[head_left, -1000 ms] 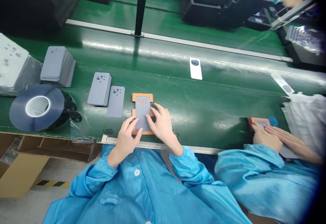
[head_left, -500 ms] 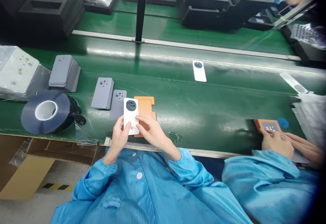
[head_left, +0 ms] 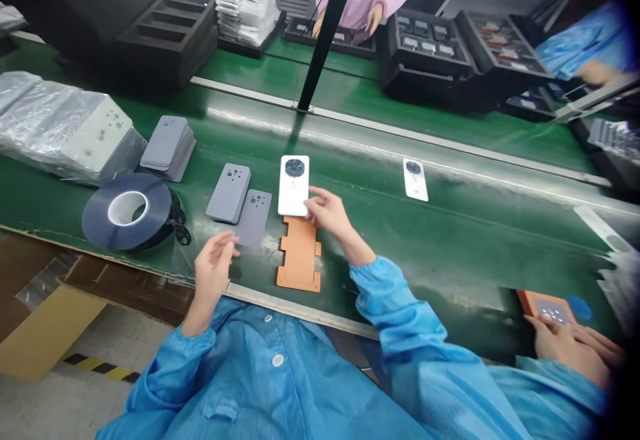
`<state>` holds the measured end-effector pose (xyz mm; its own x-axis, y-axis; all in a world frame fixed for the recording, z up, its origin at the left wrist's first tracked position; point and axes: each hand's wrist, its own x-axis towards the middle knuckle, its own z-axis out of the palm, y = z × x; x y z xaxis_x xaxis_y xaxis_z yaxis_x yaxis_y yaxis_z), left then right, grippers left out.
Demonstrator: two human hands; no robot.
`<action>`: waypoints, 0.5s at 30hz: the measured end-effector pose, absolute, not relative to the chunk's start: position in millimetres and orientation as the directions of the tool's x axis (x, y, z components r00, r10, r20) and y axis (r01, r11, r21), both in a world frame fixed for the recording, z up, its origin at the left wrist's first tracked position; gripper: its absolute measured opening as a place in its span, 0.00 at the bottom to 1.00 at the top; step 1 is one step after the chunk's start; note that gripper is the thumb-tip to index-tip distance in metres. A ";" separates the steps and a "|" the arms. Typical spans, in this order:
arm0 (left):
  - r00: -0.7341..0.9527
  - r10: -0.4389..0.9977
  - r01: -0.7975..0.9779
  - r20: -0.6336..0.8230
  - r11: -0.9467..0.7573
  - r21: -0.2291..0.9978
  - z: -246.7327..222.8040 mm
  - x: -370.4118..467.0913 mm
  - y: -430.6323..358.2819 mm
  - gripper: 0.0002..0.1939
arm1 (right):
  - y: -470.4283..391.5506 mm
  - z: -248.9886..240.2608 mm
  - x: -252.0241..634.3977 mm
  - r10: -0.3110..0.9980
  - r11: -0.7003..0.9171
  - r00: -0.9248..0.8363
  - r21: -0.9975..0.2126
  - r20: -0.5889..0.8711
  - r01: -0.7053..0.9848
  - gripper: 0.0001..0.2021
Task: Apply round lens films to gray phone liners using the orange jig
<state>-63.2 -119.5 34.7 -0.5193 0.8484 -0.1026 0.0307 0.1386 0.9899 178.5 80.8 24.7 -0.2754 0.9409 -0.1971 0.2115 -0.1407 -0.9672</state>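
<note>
A white phone back cover [head_left: 294, 193] with a round dark camera area is pinched at its lower right corner by my right hand [head_left: 327, 212]. It is over the far end of an orange fixture [head_left: 301, 257], part of which it hides. My left hand [head_left: 215, 261] holds nothing; its fingers are apart and slightly curled, close to a single grey sheet with camera holes [head_left: 255, 220]. Left of that sheet is a stack of similar grey sheets [head_left: 228, 193], with a taller stack [head_left: 169, 147] behind it.
A large tape roll [head_left: 115, 213] and plastic-wrapped sheets [head_left: 75, 127] are at left. Another white cover [head_left: 415, 179] lies to the right on the green bench. At far right, a co-worker's hands [head_left: 570, 347] are at an orange fixture [head_left: 547, 307]. A dark post [head_left: 325, 40] rises behind.
My right hand has carried the white cover away from me, past the fixture, uncovering much of it. The left hand has let go of the cover and moved left. The view has also shifted.
</note>
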 end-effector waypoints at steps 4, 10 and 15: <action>-0.745 0.664 0.267 0.070 0.200 0.943 29.7 -107.5 -154.2 0.18 | 172.6 29.4 193.8 0.962 -0.226 -0.058 -0.895 -0.267 0.384 0.22; -0.837 0.471 0.465 0.277 0.348 0.814 19.7 -146.2 -184.8 0.22 | 221.5 32.3 201.8 0.966 -0.248 0.083 -0.792 -0.244 0.558 0.19; -0.728 0.683 0.390 0.053 0.350 0.852 11.1 -146.7 -188.5 0.21 | 217.7 40.3 202.6 0.975 -0.220 0.139 -0.651 -0.175 0.726 0.17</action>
<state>-146.7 -188.5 11.1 -0.7282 0.6833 0.0535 0.3905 0.3495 0.8517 202.6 217.7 40.3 0.1391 0.9748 -0.1747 0.7265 -0.2203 -0.6509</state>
